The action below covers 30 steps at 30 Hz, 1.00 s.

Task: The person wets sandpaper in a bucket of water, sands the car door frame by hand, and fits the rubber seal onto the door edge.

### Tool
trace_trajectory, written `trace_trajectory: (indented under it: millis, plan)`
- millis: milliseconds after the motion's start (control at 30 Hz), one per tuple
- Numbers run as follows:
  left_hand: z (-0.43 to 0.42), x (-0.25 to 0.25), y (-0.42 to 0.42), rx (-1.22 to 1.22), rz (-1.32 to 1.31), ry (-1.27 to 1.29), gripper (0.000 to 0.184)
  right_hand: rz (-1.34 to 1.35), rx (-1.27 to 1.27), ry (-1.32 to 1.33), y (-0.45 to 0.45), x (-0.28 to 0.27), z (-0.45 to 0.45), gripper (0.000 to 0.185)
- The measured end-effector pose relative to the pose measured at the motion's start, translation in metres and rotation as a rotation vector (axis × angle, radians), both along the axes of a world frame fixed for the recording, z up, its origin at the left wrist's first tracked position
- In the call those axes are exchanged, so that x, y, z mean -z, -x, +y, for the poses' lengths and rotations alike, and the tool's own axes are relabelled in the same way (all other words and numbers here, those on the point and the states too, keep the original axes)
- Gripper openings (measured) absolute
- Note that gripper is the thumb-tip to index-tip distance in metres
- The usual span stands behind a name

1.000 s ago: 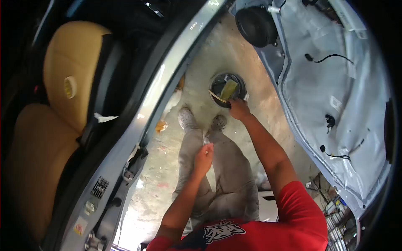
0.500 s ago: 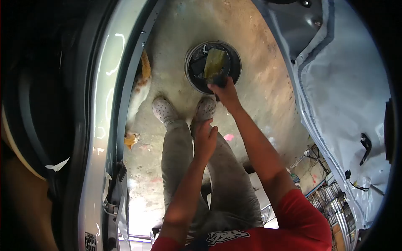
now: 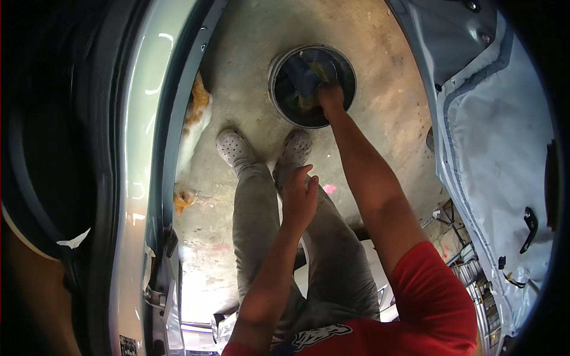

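My right hand [image 3: 330,96] reaches down into a round dark bucket [image 3: 272,98] on the floor. Its fingers are mostly hidden and dim, so whether they grip anything cannot be seen. Against them, inside the bucket, lies a dark flat piece with a yellow-green face [image 3: 321,70]; its kind is unclear. A dark blue-grey thing [image 3: 303,77] is also in there. My left hand [image 3: 301,193] hangs in the air over my legs, holding nothing, with fingers loosely curved and the thumb apart.
An open car door [image 3: 493,136] stands on the right, and the light door frame [image 3: 142,124] runs along the left. By the frame a white and orange cat [image 3: 196,127] lies on the concrete floor [image 3: 249,77]. Metal parts [image 3: 481,291] are at the lower right.
My right hand has gone from above the bucket's near rim down into it, taking the yellow-green-faced piece lower. My left hand has shifted slightly, its thumb further apart.
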<state>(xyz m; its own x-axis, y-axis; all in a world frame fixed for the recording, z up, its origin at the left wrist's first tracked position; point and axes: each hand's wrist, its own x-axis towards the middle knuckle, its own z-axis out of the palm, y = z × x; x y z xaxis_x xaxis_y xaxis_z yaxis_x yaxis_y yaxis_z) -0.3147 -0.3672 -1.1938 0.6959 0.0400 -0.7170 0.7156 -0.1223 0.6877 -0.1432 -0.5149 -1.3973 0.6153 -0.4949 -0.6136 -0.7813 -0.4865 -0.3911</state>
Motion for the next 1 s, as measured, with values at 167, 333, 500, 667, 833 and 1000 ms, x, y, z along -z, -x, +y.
trace_trajectory:
  millis: [167, 333, 500, 667, 833, 1000]
  plan:
    - [-0.007, 0.027, 0.026, -0.026, 0.050, -0.013, 0.030, -0.142, 0.069, -0.097, 0.016, -0.052, -0.018, 0.033]
    - [0.003, 0.013, 0.025, -0.062, 0.086, 0.066, 0.030, -0.262, 0.411, -0.629, 0.028, -0.182, -0.020, 0.014]
    - [0.015, -0.046, -0.012, -0.149, 0.050, 0.262, 0.037, -0.154, 0.460, -0.725, 0.038, -0.302, -0.031, 0.014]
    - [0.013, -0.177, -0.110, -0.135, 0.100, 0.484, 0.037, -0.083, 0.441, -0.884, 0.053, -0.431, -0.027, 0.016]
    - [0.016, -0.242, -0.113, 0.123, 0.062, 0.577, 0.021, -0.067, 0.424, -0.941, 0.090, -0.509, -0.036, 0.013]
    - [0.040, -0.325, -0.104, 0.226, 0.057, 0.517, 0.011, -0.128, 0.397, -0.845, 0.128, -0.582, -0.030, 0.011]
